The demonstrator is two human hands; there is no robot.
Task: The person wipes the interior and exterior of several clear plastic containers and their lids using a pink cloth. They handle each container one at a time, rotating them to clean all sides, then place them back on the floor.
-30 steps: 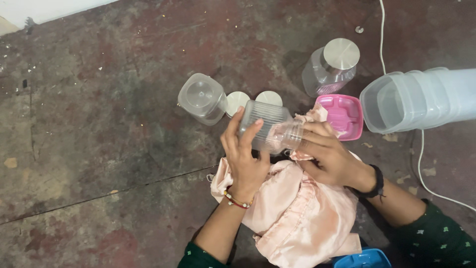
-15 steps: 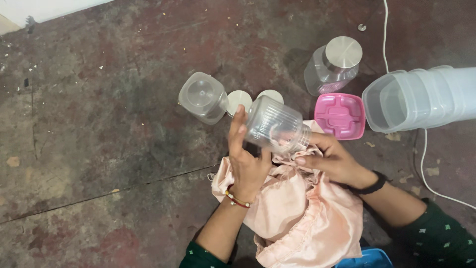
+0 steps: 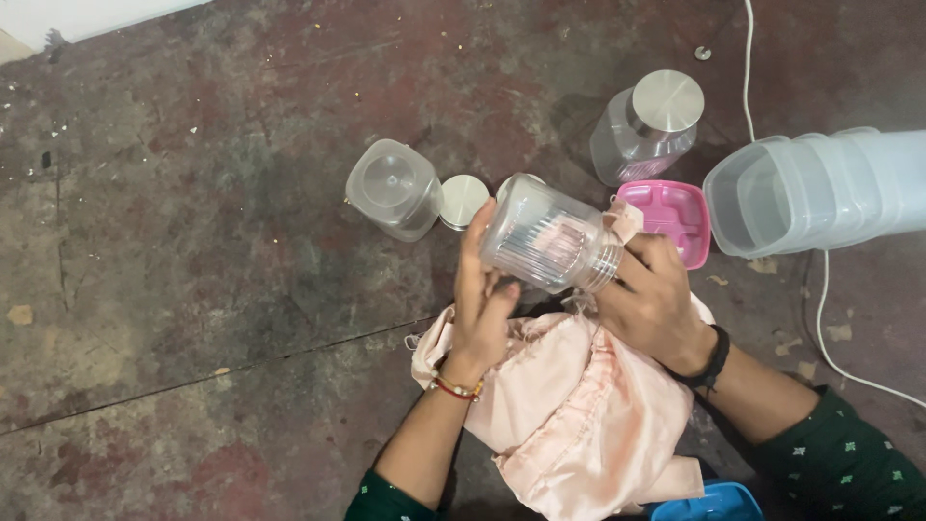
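Head: ribbed clear jar [image 3: 545, 241] (satiny cloth [image 3: 579, 405])

No packages, labels, signs or screens in view

Floor [image 3: 193, 289] dark, old concrete – worn red and grey patches, stains, small crumbs of dirt. Long thin crack [image 3: 212, 378] runs across it. Strip of white wall [image 3: 87, 14] at top left corner. White cord [image 3: 820, 289] lies on floor at right – light dim, even.
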